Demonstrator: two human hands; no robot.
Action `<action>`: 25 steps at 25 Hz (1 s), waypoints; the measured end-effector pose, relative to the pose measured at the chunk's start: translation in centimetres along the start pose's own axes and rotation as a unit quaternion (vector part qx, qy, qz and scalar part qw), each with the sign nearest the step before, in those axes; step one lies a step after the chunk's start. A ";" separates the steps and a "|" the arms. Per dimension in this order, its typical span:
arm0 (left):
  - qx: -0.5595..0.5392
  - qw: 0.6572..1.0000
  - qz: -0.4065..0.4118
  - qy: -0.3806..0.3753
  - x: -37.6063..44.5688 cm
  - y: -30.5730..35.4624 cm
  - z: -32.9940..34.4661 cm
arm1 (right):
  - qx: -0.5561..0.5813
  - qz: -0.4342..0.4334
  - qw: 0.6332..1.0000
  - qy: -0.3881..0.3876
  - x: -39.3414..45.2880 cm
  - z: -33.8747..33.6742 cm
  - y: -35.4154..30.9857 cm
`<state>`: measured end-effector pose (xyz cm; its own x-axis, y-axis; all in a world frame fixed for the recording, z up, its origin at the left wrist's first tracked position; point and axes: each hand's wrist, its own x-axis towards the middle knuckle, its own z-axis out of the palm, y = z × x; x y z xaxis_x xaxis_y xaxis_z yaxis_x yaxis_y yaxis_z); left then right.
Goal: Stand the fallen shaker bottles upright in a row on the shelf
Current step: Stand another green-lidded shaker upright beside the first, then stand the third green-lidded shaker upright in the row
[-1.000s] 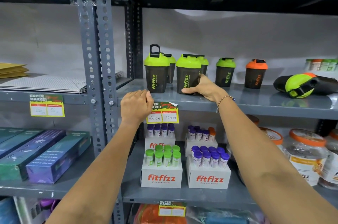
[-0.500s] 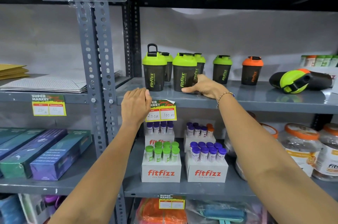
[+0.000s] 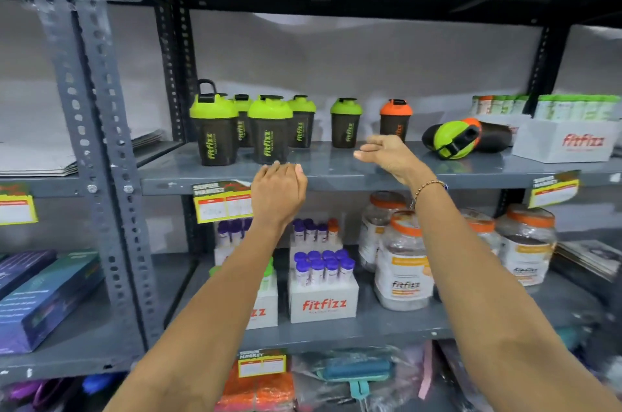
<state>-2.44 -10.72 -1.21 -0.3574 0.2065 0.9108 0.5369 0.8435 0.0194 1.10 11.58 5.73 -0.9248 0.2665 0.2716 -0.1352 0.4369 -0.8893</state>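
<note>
On the grey shelf (image 3: 336, 176) several dark shaker bottles stand upright: a green-lidded one with a raised loop (image 3: 214, 132), a second green-lidded one (image 3: 270, 132), two more behind them, a smaller green one (image 3: 345, 123) and an orange-lidded one (image 3: 395, 120). Further right, a green-lidded shaker (image 3: 452, 138) and an orange-lidded shaker (image 3: 494, 137) lie on their sides. My left hand (image 3: 277, 191) hangs at the shelf's front edge, fingers curled, holding nothing. My right hand (image 3: 392, 155) hovers open over the shelf in front of the orange shaker.
A white Fitfizz box (image 3: 568, 142) of tubes stands at the shelf's right end. A slotted grey upright (image 3: 101, 142) is at the left. Below are tube boxes (image 3: 323, 297) and clear jars (image 3: 404, 263). Price tags (image 3: 220, 201) hang on the shelf edge.
My right hand has let go of the second green shaker and moved right. My left hand has slid right along the shelf edge. The view has shifted right.
</note>
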 end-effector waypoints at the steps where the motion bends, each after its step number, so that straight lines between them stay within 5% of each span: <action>1: -0.005 1.000 0.001 -0.022 0.5 1.8 0.3 | -0.005 -0.009 0.999 0.040 -0.3 -1.8 0.6; 10: -0.004 0.997 0.026 -0.071 3.2 14.1 4.6 | -0.156 -0.018 0.912 0.379 -0.3 -16.8 4.0; 19: 0.020 1.000 -0.015 -0.004 3.0 14.0 6.7 | -0.178 0.163 0.908 0.341 4.6 -13.6 5.4; 25: 0.018 0.999 -0.017 0.022 3.0 13.8 7.3 | -0.206 0.149 0.898 0.358 6.0 -13.4 5.5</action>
<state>-1.73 5.18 -1.22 -0.3405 0.1555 0.9273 0.4962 0.8675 0.0368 -0.41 27.08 7.35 -0.4124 0.8445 0.3418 0.3610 0.4960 -0.7897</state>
